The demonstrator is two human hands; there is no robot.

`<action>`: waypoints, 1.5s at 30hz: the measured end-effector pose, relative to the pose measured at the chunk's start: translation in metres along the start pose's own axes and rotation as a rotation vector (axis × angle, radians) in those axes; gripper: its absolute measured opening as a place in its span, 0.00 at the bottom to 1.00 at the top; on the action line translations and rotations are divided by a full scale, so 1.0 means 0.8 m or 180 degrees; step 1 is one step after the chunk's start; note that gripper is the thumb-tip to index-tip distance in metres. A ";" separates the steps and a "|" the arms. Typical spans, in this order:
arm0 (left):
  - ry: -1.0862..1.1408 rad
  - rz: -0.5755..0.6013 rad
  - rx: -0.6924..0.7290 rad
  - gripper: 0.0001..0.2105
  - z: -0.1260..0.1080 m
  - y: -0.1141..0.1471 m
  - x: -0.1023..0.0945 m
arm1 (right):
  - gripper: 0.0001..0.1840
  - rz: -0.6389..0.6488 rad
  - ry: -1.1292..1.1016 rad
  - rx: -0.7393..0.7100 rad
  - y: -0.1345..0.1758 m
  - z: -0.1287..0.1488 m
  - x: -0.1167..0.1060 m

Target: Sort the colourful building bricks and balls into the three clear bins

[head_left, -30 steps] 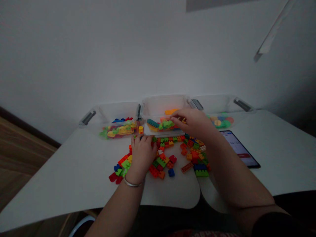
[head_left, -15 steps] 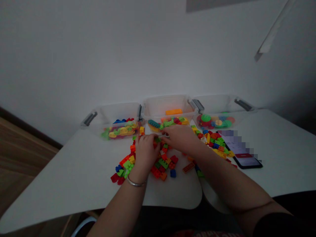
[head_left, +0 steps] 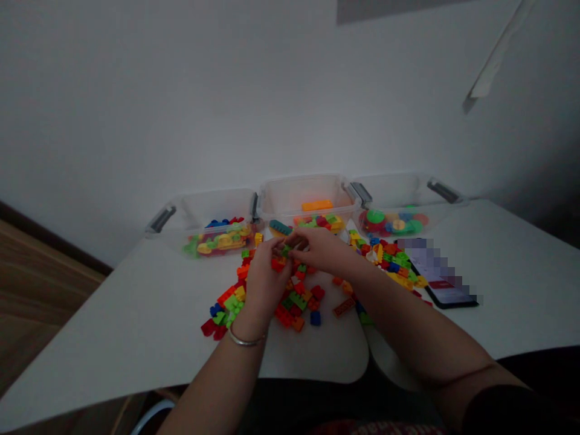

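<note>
Over a heap of toy building bricks (head_left: 296, 300), my two hands meet with their fingertips close together. My left hand (head_left: 264, 275), a silver bangle on its wrist, is curled round a red brick (head_left: 278, 264). My right hand (head_left: 319, 249) reaches in from the right, its fingers closed at a small green brick (head_left: 285, 249) that lies between both hands. Fingers partly hide these pieces, and I cannot tell whether they are joined. A teal ridged piece (head_left: 280, 228) lies just beyond the fingertips.
Along the wall stand a left clear bin (head_left: 203, 205), a middle clear bin (head_left: 276, 192) and a right clear bin (head_left: 394, 186), all with toy pieces inside. More bricks (head_left: 394, 260) spread on the right beside a phone (head_left: 439, 275). The white table (head_left: 145, 320) has a front gap.
My left hand has turned and lifted slightly, showing the red brick in it. My right fingers have moved left onto the green brick. The view has shifted a little.
</note>
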State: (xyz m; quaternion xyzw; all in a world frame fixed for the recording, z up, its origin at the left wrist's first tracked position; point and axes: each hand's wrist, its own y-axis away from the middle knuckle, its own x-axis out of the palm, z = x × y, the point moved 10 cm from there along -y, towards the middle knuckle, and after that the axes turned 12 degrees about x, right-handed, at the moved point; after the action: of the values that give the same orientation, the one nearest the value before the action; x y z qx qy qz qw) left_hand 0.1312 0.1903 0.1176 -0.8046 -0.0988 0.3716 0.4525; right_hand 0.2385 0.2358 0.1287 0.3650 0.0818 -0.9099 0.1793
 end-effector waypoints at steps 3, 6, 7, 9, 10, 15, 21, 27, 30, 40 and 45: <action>0.0060 -0.0313 0.0152 0.22 -0.007 0.000 -0.012 | 0.09 -0.0100 -0.0327 -0.0177 0.001 0.005 -0.014; 0.0071 -0.0281 0.0138 0.22 -0.009 0.000 -0.014 | 0.10 -0.0678 -0.0275 -0.0280 0.007 0.005 -0.057; 0.0052 -0.0168 0.0112 0.20 -0.009 0.000 -0.011 | 0.10 -0.0965 -0.0196 -0.0314 0.011 0.004 -0.076; 0.0003 0.0105 0.0056 0.16 -0.009 -0.001 -0.003 | 0.11 -0.1570 -0.0023 -0.0434 0.022 0.000 -0.115; -0.0007 0.0237 0.0024 0.14 -0.009 -0.001 0.001 | 0.11 -0.1834 0.0074 -0.0487 0.027 -0.003 -0.131; 0.0080 0.0502 -0.0161 0.10 -0.003 0.000 0.011 | 0.13 -0.2311 0.0690 -0.0441 0.025 -0.026 -0.163; 0.0080 0.0575 -0.0289 0.10 0.003 0.004 0.013 | 0.20 -0.1385 0.1677 0.0014 -0.009 -0.046 -0.127; -0.0145 0.0819 -0.0425 0.11 0.008 0.006 0.018 | 0.24 -0.1115 0.2380 0.0035 -0.008 -0.041 -0.110; -0.0292 0.1048 -0.0505 0.11 0.011 0.008 0.025 | 0.29 -0.1172 0.2678 0.0167 -0.009 -0.042 -0.108; -0.0550 0.1507 -0.0399 0.10 0.015 0.018 0.044 | 0.26 -0.1197 0.2490 -0.0032 -0.009 -0.039 -0.104; -0.0569 0.1667 -0.0150 0.09 0.009 0.022 0.054 | 0.21 -0.1502 0.2024 -0.0302 0.006 -0.019 -0.114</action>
State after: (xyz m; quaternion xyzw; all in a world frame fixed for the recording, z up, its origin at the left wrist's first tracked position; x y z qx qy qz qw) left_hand 0.1538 0.2066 0.0792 -0.7770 0.0643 0.5431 0.3117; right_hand 0.3112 0.2599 0.1811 0.5909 0.2568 -0.7630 -0.0523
